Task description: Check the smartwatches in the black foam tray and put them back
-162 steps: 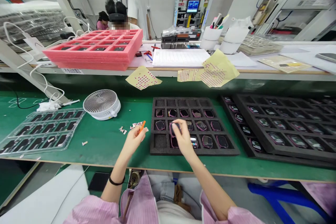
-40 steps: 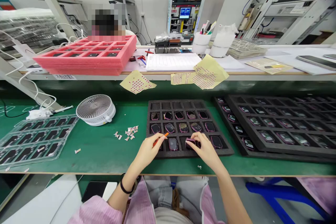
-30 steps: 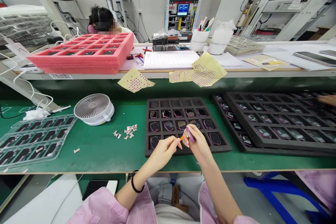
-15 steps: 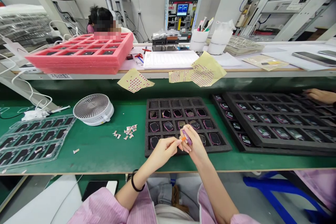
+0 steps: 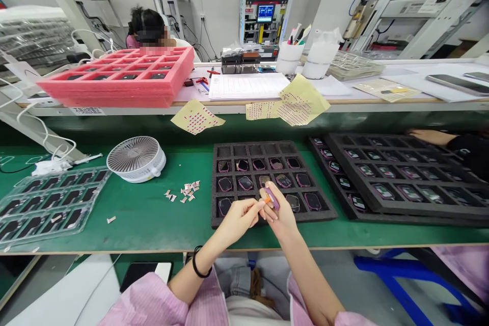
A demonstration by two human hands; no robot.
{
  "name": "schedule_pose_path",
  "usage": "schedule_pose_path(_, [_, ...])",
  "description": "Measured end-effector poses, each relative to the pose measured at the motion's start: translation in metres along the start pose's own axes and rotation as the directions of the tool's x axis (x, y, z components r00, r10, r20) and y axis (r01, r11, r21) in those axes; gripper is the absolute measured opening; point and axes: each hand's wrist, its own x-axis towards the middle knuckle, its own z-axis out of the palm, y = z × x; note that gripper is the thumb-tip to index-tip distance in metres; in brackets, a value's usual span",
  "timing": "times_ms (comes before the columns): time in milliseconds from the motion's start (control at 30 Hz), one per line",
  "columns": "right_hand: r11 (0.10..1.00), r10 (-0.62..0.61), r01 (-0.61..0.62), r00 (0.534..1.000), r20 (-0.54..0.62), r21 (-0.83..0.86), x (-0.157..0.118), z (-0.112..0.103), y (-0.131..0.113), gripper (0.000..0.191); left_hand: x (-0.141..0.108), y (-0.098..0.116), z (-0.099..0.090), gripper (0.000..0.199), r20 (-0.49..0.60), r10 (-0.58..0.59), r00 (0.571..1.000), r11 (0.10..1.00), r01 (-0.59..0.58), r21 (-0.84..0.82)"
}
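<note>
Above the front of a black foam tray (image 5: 244,150), my two hands meet over a small purple watch case (image 5: 272,199). My right hand (image 5: 281,214) is closed around this case, its edge turned up. The fingers of my left hand (image 5: 237,218) pinch a small orange strip (image 5: 266,199) against the side of the case. Whether the strip is stuck to the case, I cannot tell. Purple-rimmed watch cases with dark faces, such as one watch case (image 5: 313,200), lie in the tray's compartments; my hands partly cover the front rows.
Left of the tray are small loose pieces (image 5: 188,191), a round white fan (image 5: 136,159) and a clear tray (image 5: 86,211) of black parts. More foam trays (image 5: 397,211) overlap on the right, where another person's hand (image 5: 433,136) reaches. Yellow sheets (image 5: 303,102) hang from the shelf edge.
My hands stay nearly in place, with the purple case turned slightly in my right hand. The other person's hand at the right has moved left over the trays.
</note>
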Motion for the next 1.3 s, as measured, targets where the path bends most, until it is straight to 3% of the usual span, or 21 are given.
schedule_pose_path(233, [0.983,-0.065,0.068,0.998,0.022,-0.173,-0.002,-0.003,-0.005,0.032,-0.001,0.006,-0.005,0.044,0.029,-0.018,0.999,0.999,0.017,0.041])
schedule_pose_path(400, [0.993,0.114,-0.111,0.988,0.108,-0.036,0.000,-0.001,-0.007,0.034,0.000,0.003,-0.001,0.047,0.011,0.008,1.000,0.999,-0.008,-0.044])
schedule_pose_path(533, [0.993,0.106,-0.108,0.992,0.065,0.038,0.005,-0.003,0.000,0.034,0.002,-0.004,0.002,0.047,-0.014,0.020,1.000,0.996,-0.022,-0.090])
schedule_pose_path(667, [0.999,0.044,-0.044,0.999,-0.020,0.004,0.004,-0.004,0.007,0.031,0.005,-0.008,0.001,0.048,-0.079,0.006,0.997,0.995,-0.014,-0.096])
schedule_pose_path(800, [0.985,-0.066,0.046,0.990,-0.121,-0.165,-0.004,0.001,0.014,0.024,0.007,-0.010,0.004,0.042,-0.161,0.017,0.987,0.994,-0.034,-0.102])
schedule_pose_path(967, [0.891,-0.256,0.190,0.960,-0.111,-0.413,-0.006,-0.009,0.016,0.023,0.004,-0.017,-0.003,0.038,-0.212,0.035,0.977,0.995,-0.053,-0.082])
schedule_pose_path(1033, [0.784,-0.396,0.269,0.911,-0.117,-0.559,-0.004,-0.023,0.009,0.022,-0.002,-0.019,-0.020,0.038,-0.264,0.028,0.964,0.999,-0.039,-0.034])
schedule_pose_path(1067, [0.690,-0.467,0.290,0.878,-0.101,-0.663,-0.003,-0.031,0.006,0.021,-0.006,-0.020,-0.032,0.038,-0.294,0.028,0.955,0.999,-0.019,0.032])
schedule_pose_path(1133, [0.411,-0.555,0.287,0.831,0.012,-0.865,-0.003,-0.047,0.000,0.020,-0.015,-0.022,-0.059,0.035,-0.369,0.048,0.928,0.961,0.058,0.271])
schedule_pose_path(1233, [-0.016,-0.479,0.276,0.842,0.250,-0.961,-0.005,-0.062,0.000,0.018,-0.029,-0.027,-0.096,0.026,-0.576,0.079,0.813,0.760,0.325,0.563])
schedule_pose_path(1300, [-0.190,-0.387,0.308,0.849,0.360,-0.932,-0.007,-0.065,0.002,0.019,-0.038,-0.032,-0.113,0.023,-0.654,0.049,0.755,0.605,0.499,0.621])
